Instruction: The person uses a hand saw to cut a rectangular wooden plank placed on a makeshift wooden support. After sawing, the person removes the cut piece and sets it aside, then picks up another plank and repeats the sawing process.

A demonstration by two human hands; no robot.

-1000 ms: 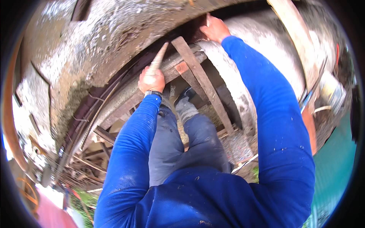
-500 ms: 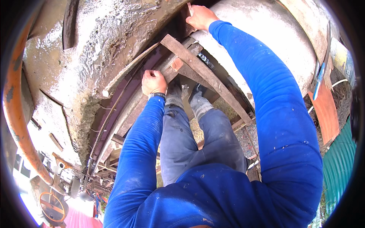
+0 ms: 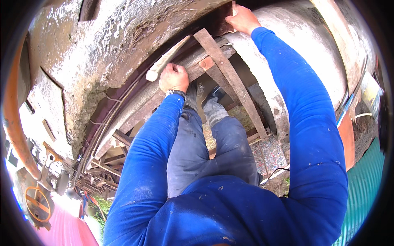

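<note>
My left hand (image 3: 174, 78) is curled closed beside a wooden beam (image 3: 141, 107); what its fingers hold, if anything, is hidden. Close to it juts a pale, mud-coated stick (image 3: 167, 59), its thick end near my knuckles. Farther up and to the right, my right hand (image 3: 245, 20) is closed round a thin, light brown strip (image 3: 234, 8) whose kind I cannot make out. That hand lies at a dark gap between the wet concrete (image 3: 135, 45) and a pale rounded slab (image 3: 295, 39). A narrow timber (image 3: 230, 78) slants between my two arms.
My legs (image 3: 193, 139) stand among timbers below. At the left runs an orange pipe (image 3: 16, 135), with an orange wheel (image 3: 37, 203) below it. A ribbed rod (image 3: 106, 119) follows the concrete edge. Green corrugated sheeting (image 3: 363, 190) lies at the lower right.
The view has shifted, and both hands appear farther right. The stick's thick end now shows much nearer my left hand. My right hand keeps its hold on the thin strip.
</note>
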